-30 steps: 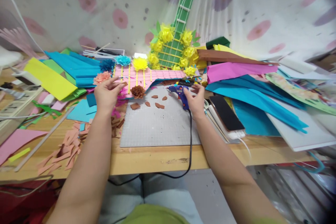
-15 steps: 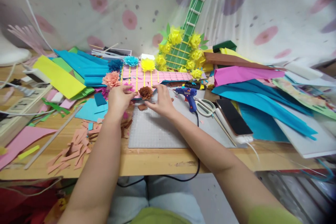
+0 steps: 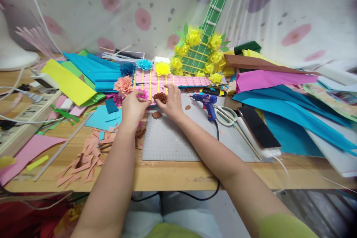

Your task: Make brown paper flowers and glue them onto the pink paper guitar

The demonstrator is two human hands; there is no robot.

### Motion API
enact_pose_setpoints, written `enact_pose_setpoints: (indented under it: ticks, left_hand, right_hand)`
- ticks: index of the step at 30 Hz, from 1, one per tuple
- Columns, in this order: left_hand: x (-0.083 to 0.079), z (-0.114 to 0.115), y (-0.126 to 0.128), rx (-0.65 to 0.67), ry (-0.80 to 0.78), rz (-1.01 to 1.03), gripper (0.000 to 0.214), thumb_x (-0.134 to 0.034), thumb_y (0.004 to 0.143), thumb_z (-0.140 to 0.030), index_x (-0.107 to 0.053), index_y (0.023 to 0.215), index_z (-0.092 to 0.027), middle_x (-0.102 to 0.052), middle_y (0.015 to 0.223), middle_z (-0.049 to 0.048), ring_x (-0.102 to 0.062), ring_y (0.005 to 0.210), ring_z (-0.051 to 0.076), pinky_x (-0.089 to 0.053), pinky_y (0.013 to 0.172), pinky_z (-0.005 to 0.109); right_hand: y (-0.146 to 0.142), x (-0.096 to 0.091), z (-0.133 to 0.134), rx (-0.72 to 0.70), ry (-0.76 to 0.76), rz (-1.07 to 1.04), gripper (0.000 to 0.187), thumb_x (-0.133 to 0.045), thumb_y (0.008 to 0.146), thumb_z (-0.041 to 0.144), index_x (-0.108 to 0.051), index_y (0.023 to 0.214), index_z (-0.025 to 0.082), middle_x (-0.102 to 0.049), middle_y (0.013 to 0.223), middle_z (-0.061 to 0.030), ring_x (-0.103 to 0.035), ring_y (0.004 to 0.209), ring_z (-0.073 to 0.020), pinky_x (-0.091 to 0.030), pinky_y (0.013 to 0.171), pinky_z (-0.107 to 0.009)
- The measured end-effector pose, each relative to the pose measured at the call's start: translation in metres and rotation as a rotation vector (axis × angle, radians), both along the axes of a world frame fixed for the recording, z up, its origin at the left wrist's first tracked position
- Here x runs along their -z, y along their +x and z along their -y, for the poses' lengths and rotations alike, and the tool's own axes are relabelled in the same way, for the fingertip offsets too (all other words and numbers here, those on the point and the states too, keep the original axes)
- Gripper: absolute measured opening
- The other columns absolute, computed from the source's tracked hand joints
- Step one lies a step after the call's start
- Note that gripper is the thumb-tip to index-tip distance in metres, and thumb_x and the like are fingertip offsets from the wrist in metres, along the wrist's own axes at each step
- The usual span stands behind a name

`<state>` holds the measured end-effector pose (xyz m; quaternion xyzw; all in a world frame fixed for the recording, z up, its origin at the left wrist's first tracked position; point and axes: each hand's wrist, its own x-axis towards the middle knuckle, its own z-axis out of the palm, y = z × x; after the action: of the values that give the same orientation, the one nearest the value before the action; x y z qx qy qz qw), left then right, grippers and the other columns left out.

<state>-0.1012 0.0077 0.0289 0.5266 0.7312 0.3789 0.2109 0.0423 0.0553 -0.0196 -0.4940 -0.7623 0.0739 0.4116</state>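
Observation:
A pink paper guitar (image 3: 192,80) with yellow strips across its body lies at the back of the cutting mat. Paper flowers rim it: coral (image 3: 123,84), dark blue (image 3: 128,68), light blue (image 3: 144,64), yellow (image 3: 163,68) and magenta. At its near edge sits a brown paper flower (image 3: 160,97). My right hand (image 3: 173,105) curls over this flower, thumb in front and fingers behind. Beside it, my left hand (image 3: 134,107) has thumb and fingers closed at the guitar's near edge, partly covering the magenta flower.
A blue glue gun (image 3: 206,101), scissors (image 3: 225,115) and a phone (image 3: 259,126) rest right of my hands on the grey cutting mat (image 3: 170,141). Coral paper scraps (image 3: 83,156) lie at left. Crepe paper is piled on both sides. A green guitar (image 3: 199,54) with yellow flowers stands behind.
My right hand has closed in on the brown flower, its thumb now over the front. My left hand stays at the guitar's edge. The whole view has shifted slightly.

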Motion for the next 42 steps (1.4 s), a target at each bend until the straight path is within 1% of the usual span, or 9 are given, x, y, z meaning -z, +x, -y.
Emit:
enact_pose_setpoints:
  ticks: [5, 9, 11, 21, 25, 30, 33, 38, 42]
  left_hand:
    - [0.004, -0.001, 0.009, 0.007, -0.032, -0.041, 0.036, -0.071, 0.065, -0.022, -0.065, 0.1, -0.017, -0.07, 0.076, 0.0035, -0.067, 0.073, 0.019, -0.05, 0.072, 0.03]
    - [0.01, -0.002, 0.014, 0.014, -0.05, -0.063, 0.036, -0.069, 0.066, -0.021, -0.065, 0.102, -0.016, -0.071, 0.079, 0.0052, -0.068, 0.077, 0.02, -0.05, 0.077, 0.031]
    - [0.013, -0.004, 0.015, 0.009, -0.051, -0.051, 0.039, -0.068, 0.066, -0.02, -0.064, 0.104, -0.015, -0.072, 0.081, 0.006, -0.068, 0.075, 0.021, -0.05, 0.077, 0.032]
    - [0.021, -0.008, 0.017, -0.017, -0.048, 0.099, 0.045, -0.066, 0.062, -0.015, -0.061, 0.107, -0.016, -0.071, 0.078, 0.0037, -0.065, 0.056, 0.016, -0.053, 0.069, 0.031]
    - [0.025, -0.011, 0.016, -0.024, -0.037, 0.11, 0.044, -0.067, 0.061, -0.016, -0.061, 0.105, -0.016, -0.071, 0.078, 0.0036, -0.066, 0.062, 0.017, -0.053, 0.073, 0.033]
    - [0.031, -0.015, 0.017, -0.023, 0.002, 0.186, 0.043, -0.069, 0.06, -0.015, -0.061, 0.102, -0.018, -0.069, 0.075, 0.0028, -0.068, 0.069, 0.019, -0.053, 0.073, 0.033]
    - [0.031, -0.015, 0.018, -0.023, -0.019, 0.277, 0.044, -0.069, 0.06, -0.014, -0.059, 0.103, -0.018, -0.069, 0.075, 0.0029, -0.068, 0.067, 0.019, -0.054, 0.068, 0.032]
    - [0.031, -0.015, 0.02, -0.031, -0.059, 0.423, 0.046, -0.069, 0.063, -0.015, -0.054, 0.107, -0.017, -0.068, 0.083, 0.0056, -0.066, 0.059, 0.017, -0.054, 0.059, 0.031]
    - [0.034, -0.018, 0.02, -0.043, -0.051, 0.46, 0.043, -0.068, 0.066, -0.019, -0.051, 0.105, -0.017, -0.068, 0.083, 0.0058, -0.068, 0.064, 0.018, -0.055, 0.059, 0.03]
  right_hand:
    - [0.005, 0.004, -0.001, 0.002, -0.018, -0.064, 0.052, -0.063, 0.074, 0.036, -0.044, 0.12, 0.02, -0.048, 0.121, -0.0145, -0.041, 0.117, -0.029, -0.034, 0.102, -0.048]
    - [0.007, 0.004, -0.001, 0.002, -0.035, -0.081, 0.053, -0.065, 0.072, 0.035, -0.046, 0.118, 0.017, -0.049, 0.12, -0.0152, -0.041, 0.116, -0.0284, -0.035, 0.101, -0.046]
    - [0.006, 0.004, -0.001, 0.0, -0.034, -0.087, 0.052, -0.066, 0.072, 0.033, -0.047, 0.117, 0.016, -0.049, 0.119, -0.0149, -0.041, 0.116, -0.0282, -0.035, 0.101, -0.045]
    - [0.004, 0.002, 0.001, -0.005, -0.039, -0.083, 0.045, -0.063, 0.074, 0.033, -0.048, 0.114, 0.019, -0.048, 0.118, -0.0143, -0.04, 0.116, -0.0293, -0.034, 0.102, -0.048]
    - [0.004, 0.003, 0.001, -0.002, -0.044, -0.088, 0.046, -0.064, 0.072, 0.032, -0.048, 0.113, 0.019, -0.047, 0.117, -0.014, -0.042, 0.113, -0.0291, -0.035, 0.101, -0.047]
    - [0.004, 0.001, 0.002, 0.005, -0.046, -0.085, 0.045, -0.066, 0.071, 0.03, -0.05, 0.112, 0.017, -0.048, 0.116, -0.0142, -0.042, 0.112, -0.028, -0.036, 0.102, -0.044]
    - [0.004, 0.0, 0.003, 0.006, -0.05, -0.082, 0.045, -0.066, 0.072, 0.03, -0.051, 0.111, 0.016, -0.047, 0.117, -0.0142, -0.042, 0.112, -0.0277, -0.036, 0.102, -0.043]
    - [0.004, 0.001, 0.002, 0.0, -0.052, -0.086, 0.043, -0.064, 0.073, 0.032, -0.05, 0.112, 0.019, -0.046, 0.118, -0.0141, -0.043, 0.113, -0.029, -0.036, 0.101, -0.047]
    - [0.004, 0.003, 0.001, -0.003, -0.054, -0.083, 0.043, -0.063, 0.074, 0.032, -0.049, 0.112, 0.02, -0.046, 0.119, -0.0141, -0.042, 0.115, -0.0294, -0.035, 0.101, -0.048]
